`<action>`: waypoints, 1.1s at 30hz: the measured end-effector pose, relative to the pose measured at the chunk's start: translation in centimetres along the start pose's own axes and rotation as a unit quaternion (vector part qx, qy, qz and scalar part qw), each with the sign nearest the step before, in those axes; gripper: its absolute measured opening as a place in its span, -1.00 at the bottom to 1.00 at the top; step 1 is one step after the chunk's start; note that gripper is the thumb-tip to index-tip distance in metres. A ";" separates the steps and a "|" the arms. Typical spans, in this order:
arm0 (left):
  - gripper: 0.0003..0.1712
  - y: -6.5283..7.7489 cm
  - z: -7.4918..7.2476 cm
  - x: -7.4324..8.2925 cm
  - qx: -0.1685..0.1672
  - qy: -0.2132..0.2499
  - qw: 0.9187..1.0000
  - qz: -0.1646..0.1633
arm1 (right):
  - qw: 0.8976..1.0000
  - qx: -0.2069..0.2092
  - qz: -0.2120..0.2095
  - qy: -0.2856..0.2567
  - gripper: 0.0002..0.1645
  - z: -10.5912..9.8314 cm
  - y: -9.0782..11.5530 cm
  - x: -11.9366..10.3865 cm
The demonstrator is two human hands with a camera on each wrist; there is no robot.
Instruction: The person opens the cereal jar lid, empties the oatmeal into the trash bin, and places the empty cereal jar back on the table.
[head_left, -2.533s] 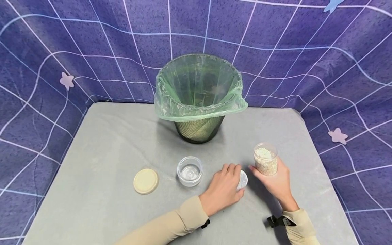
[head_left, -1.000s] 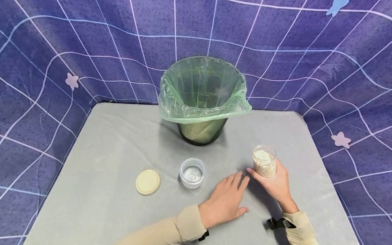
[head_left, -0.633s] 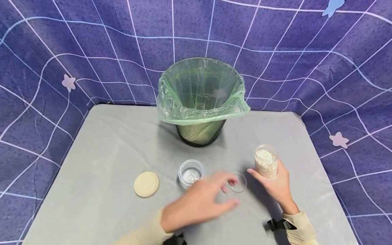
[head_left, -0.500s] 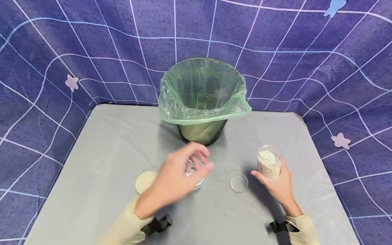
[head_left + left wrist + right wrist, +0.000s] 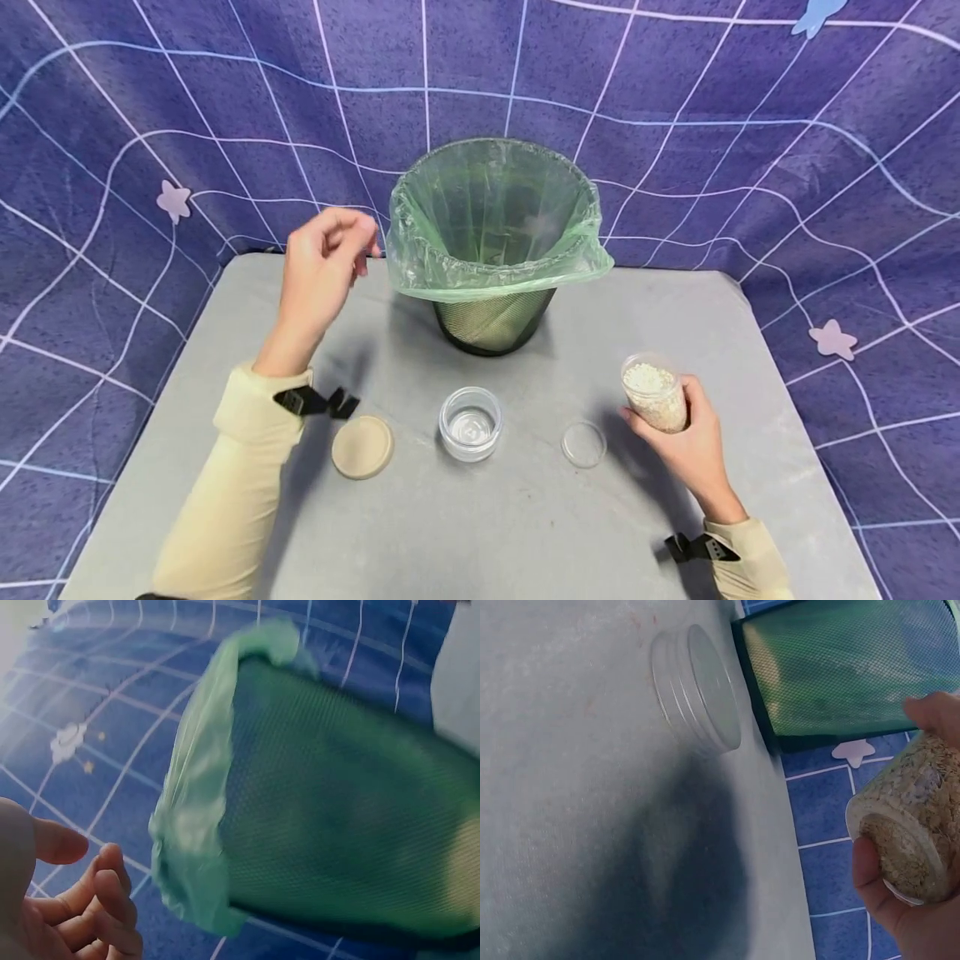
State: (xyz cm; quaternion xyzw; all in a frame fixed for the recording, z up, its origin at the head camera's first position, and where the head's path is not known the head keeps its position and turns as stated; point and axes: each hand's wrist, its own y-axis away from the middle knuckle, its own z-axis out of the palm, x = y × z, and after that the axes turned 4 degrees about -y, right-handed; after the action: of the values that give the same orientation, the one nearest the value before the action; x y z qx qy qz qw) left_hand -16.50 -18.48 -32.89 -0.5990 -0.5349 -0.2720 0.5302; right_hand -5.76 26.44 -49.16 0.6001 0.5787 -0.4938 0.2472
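My right hand grips a clear jar filled with pale oat-like flakes, raised over the right side of the table and slightly tilted. In the right wrist view, thumb and fingers wrap the jar of flakes. My left hand is in the air left of the bin, its fingers loosely bent and nothing visible in them. The left wrist view shows the thumb and fingertips of this hand apart, beside the bin's green liner. A small clear jar stands uncovered mid-table. Right of it lies a clear round lid.
A mesh bin lined with a green plastic bag stands at the back of the grey-covered table. A beige round lid lies left of the small jar. Purple patterned fabric surrounds the table.
My left hand let go of the clear round lid on the table, then swept left and up past the small jar to beside the bin. The right hand's jar has tilted a little.
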 end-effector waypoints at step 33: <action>-0.60 -7.5 4.3 -2.4 -0.038 -0.130 0.990 -0.038 | 0.999 -0.038 -0.015 0.008 -0.26 -1.0 -3.7 -2.5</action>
State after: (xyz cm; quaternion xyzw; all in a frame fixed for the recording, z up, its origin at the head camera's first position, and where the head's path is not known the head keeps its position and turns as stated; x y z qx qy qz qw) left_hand -25.14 -16.39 -33.71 -0.6282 -0.6111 -0.2312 0.4224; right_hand -8.54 26.96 -45.56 0.5853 0.6082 -0.4704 0.2575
